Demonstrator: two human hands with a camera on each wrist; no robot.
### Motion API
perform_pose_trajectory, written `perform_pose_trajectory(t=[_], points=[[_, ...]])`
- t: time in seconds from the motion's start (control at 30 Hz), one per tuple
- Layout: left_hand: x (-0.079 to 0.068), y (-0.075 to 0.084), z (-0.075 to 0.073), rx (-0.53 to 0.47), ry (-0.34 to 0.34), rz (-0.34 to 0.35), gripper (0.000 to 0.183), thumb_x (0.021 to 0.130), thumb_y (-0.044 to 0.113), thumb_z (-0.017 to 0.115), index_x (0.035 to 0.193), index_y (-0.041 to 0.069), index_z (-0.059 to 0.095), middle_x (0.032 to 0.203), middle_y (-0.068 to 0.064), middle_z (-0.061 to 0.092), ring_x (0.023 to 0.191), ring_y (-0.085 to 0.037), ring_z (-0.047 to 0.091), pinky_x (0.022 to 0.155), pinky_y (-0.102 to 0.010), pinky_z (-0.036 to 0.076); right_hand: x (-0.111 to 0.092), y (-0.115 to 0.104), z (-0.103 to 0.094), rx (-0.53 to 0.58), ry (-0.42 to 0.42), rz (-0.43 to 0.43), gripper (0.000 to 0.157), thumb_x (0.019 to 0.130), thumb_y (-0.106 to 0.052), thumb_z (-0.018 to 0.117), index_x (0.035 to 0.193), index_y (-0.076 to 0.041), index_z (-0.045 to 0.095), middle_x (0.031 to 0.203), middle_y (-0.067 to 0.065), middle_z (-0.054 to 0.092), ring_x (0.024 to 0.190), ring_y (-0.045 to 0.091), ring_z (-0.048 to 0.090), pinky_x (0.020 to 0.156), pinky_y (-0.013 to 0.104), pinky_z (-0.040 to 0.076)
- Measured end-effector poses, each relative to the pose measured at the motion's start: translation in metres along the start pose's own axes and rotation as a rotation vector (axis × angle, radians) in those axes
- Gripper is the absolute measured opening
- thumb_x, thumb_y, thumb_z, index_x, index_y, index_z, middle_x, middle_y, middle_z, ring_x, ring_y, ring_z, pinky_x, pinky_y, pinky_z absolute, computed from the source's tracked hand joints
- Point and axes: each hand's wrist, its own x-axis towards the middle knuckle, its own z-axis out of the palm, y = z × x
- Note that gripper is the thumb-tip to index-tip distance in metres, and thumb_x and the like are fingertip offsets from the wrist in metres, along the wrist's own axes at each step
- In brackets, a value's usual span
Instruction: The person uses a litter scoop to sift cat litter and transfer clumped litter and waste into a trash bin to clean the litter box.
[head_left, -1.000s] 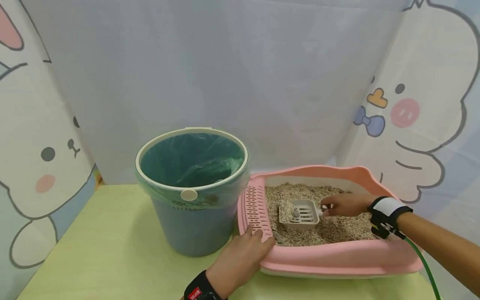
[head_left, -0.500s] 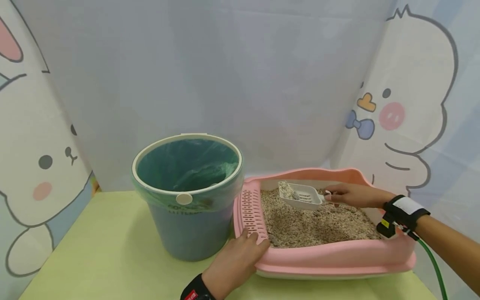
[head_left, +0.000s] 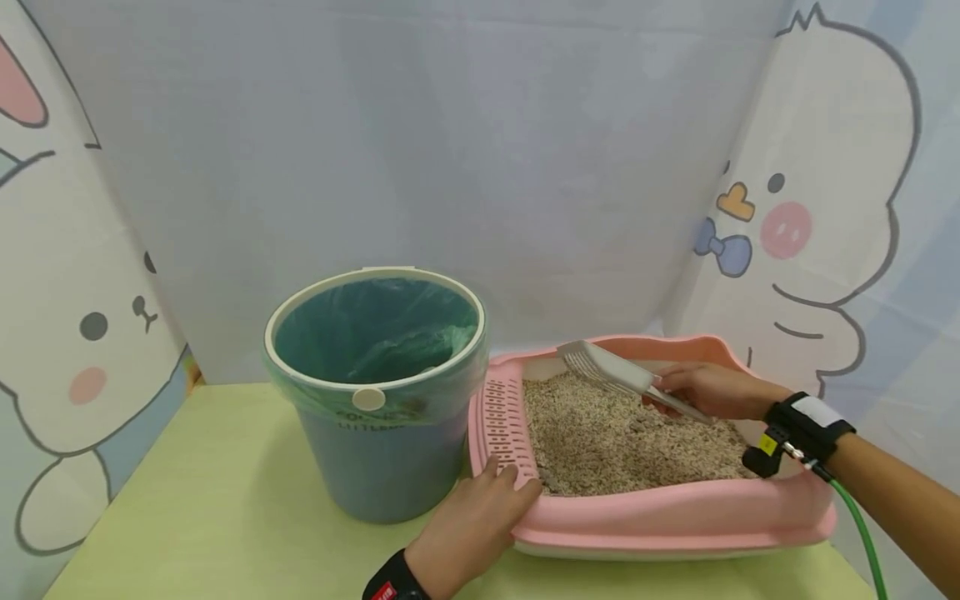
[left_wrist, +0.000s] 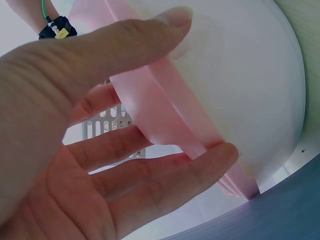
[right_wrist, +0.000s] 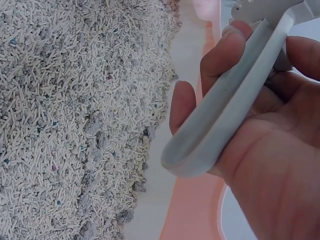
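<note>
My right hand (head_left: pixel 712 392) grips the handle of a pale grey litter scoop (head_left: pixel 611 369) over the right half of a pink litter box (head_left: pixel 660 521). The scoop is tipped on its side, its slotted underside facing me, so what lies in it is hidden. In the right wrist view the fingers curl round the long hollow handle (right_wrist: pixel 215 120), above pale pellet litter (right_wrist: pixel 85 115). My left hand (head_left: pixel 476 521) holds the front left corner of the box. In the left wrist view its thumb lies over the pink rim (left_wrist: pixel 170 105), with the fingers across from it.
A blue bin (head_left: pixel 390 467) with a green liner bag stands left of the box, close to its slotted pink step (head_left: pixel 498 421). Both rest on a yellow-green table (head_left: pixel 195 500). A pale curtain (head_left: pixel 450 167) hangs behind. A green cable (head_left: pixel 862 525) trails from my right wrist.
The scoop came up out of the litter with pellets and a grey clump in it, then turned over onto its side. My left hand stays at the box corner.
</note>
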Motion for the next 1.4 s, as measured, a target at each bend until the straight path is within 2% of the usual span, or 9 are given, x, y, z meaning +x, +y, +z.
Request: perform_pose_trajectory(t=[0.17, 0.27, 0.43, 0.53, 0.7, 0.87, 1.03, 1.17, 1.4], points=[[0.002, 0.000, -0.003, -0.010, -0.008, -0.004, 0.057, 0.076, 0.027, 0.094, 0.125, 0.027, 0.065, 0.107, 0.000, 0.071, 0.100, -0.018, 0.068, 0.059, -0.028, 0.054, 0.000, -0.004, -0.001, -0.051, 0.018, -0.026, 0.043, 0.114, -0.025, 0.040, 0.138, 0.008, 0.051, 0.110, 0.002, 0.070, 0.093, 0.010, 0.064, 0.082, 0.027, 0.056], [0.003, 0.001, -0.005, -0.009, -0.008, -0.008, 0.056, 0.076, 0.026, 0.093, 0.124, 0.027, 0.066, 0.106, 0.000, 0.071, 0.098, -0.019, 0.068, 0.058, -0.028, 0.053, -0.001, -0.005, -0.002, -0.241, 0.084, -0.049, 0.041, 0.114, -0.029, 0.043, 0.132, 0.004, 0.059, 0.102, 0.005, 0.067, 0.080, 0.014, 0.058, 0.073, 0.028, 0.050], [0.002, 0.001, -0.006, -0.009, 0.005, -0.014, 0.054, 0.075, 0.026, 0.093, 0.122, 0.027, 0.065, 0.104, 0.000, 0.070, 0.096, -0.019, 0.067, 0.058, -0.028, 0.052, -0.003, -0.004, -0.001, -0.527, 0.217, -0.099, 0.028, 0.109, -0.031, 0.054, 0.119, -0.010, 0.070, 0.087, 0.003, 0.060, 0.070, 0.011, 0.051, 0.069, 0.030, 0.045], [0.002, 0.001, -0.005, -0.010, 0.002, -0.015, 0.055, 0.075, 0.026, 0.093, 0.123, 0.027, 0.066, 0.104, 0.000, 0.071, 0.096, -0.019, 0.067, 0.058, -0.028, 0.052, -0.003, -0.002, 0.000, -0.577, 0.251, -0.155, 0.020, 0.106, -0.029, 0.061, 0.115, -0.016, 0.073, 0.078, -0.001, 0.055, 0.063, 0.007, 0.045, 0.066, 0.029, 0.042], [0.003, 0.002, -0.004, 0.002, -0.017, -0.015, 0.055, 0.076, 0.027, 0.093, 0.124, 0.026, 0.066, 0.104, 0.000, 0.070, 0.096, -0.020, 0.068, 0.058, -0.028, 0.053, -0.002, 0.003, 0.001, -0.641, 0.318, -0.300, 0.017, 0.102, -0.018, 0.068, 0.117, -0.019, 0.076, 0.081, -0.006, 0.061, 0.061, 0.005, 0.047, 0.063, 0.028, 0.042], [0.003, 0.002, -0.004, -0.006, -0.034, -0.019, 0.055, 0.076, 0.027, 0.093, 0.124, 0.026, 0.066, 0.106, 0.000, 0.070, 0.098, -0.020, 0.068, 0.060, -0.029, 0.055, -0.002, 0.004, -0.002, -0.684, 0.383, -0.435, 0.023, 0.097, -0.008, 0.073, 0.118, -0.016, 0.077, 0.087, -0.002, 0.069, 0.062, 0.003, 0.051, 0.060, 0.025, 0.043], [0.003, 0.002, -0.003, -0.011, -0.036, -0.020, 0.056, 0.076, 0.027, 0.094, 0.124, 0.026, 0.066, 0.106, -0.001, 0.070, 0.098, -0.020, 0.068, 0.060, -0.029, 0.055, -0.006, 0.000, -0.004, -0.707, 0.463, -0.330, 0.029, 0.097, -0.011, 0.074, 0.126, -0.011, 0.074, 0.115, 0.009, 0.075, 0.082, 0.001, 0.067, 0.068, 0.023, 0.052], [0.002, 0.002, -0.002, -0.008, -0.026, -0.018, 0.056, 0.075, 0.027, 0.094, 0.123, 0.026, 0.066, 0.105, 0.000, 0.070, 0.097, -0.019, 0.068, 0.059, -0.028, 0.054, -0.009, -0.004, -0.006, -0.742, 0.512, -0.224, 0.033, 0.097, -0.018, 0.075, 0.128, -0.008, 0.072, 0.119, 0.012, 0.074, 0.090, -0.002, 0.071, 0.074, 0.025, 0.058], [0.003, 0.001, -0.001, -0.003, -0.020, -0.015, 0.055, 0.075, 0.027, 0.094, 0.123, 0.026, 0.066, 0.105, 0.000, 0.070, 0.096, -0.020, 0.068, 0.058, -0.028, 0.054, -0.010, -0.009, -0.007, -0.782, 0.538, -0.242, 0.033, 0.096, -0.021, 0.076, 0.127, -0.008, 0.074, 0.117, 0.011, 0.075, 0.094, 0.004, 0.072, 0.077, 0.026, 0.060]])
